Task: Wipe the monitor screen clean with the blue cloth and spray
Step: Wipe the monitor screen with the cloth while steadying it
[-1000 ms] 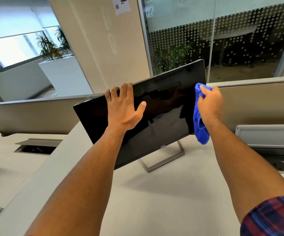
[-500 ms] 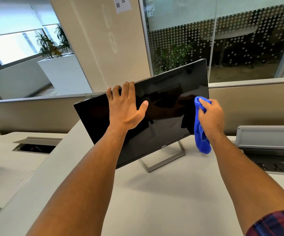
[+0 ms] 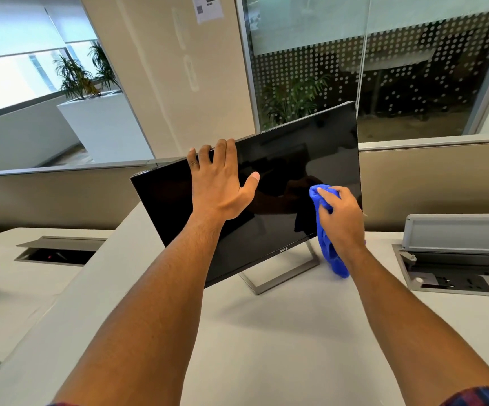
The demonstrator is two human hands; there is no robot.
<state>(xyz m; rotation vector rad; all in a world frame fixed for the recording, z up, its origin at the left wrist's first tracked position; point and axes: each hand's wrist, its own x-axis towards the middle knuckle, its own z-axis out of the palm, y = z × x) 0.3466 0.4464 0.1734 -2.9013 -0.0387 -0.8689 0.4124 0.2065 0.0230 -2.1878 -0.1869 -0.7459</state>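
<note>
Table (image 3: 281,341): nearest to us, pale and bare in front of our forearms; it carries the monitor on its metal stand (image 3: 278,276).
Right hand (image 3: 341,218): we grip the blue cloth (image 3: 329,250), fingers curled round its bunched top, pressing it to the right part of the screen while the loose tail hangs below the bottom bezel.
Left hand (image 3: 219,183): we brace the monitor, fingers hooked over its top edge, palm and thumb lying on the glass.
Monitor (image 3: 296,159): dark, Dell-branded, tilted in our view, its long axis running from lower left to upper right.
Key relation: the unwiped glass lies to the left of the cloth, between our two hands, so we judge the right hand nearer for the coming stroke.
Spray: not in view.
Beyond: a low partition (image 3: 430,174), then glass walls and plants.
</note>
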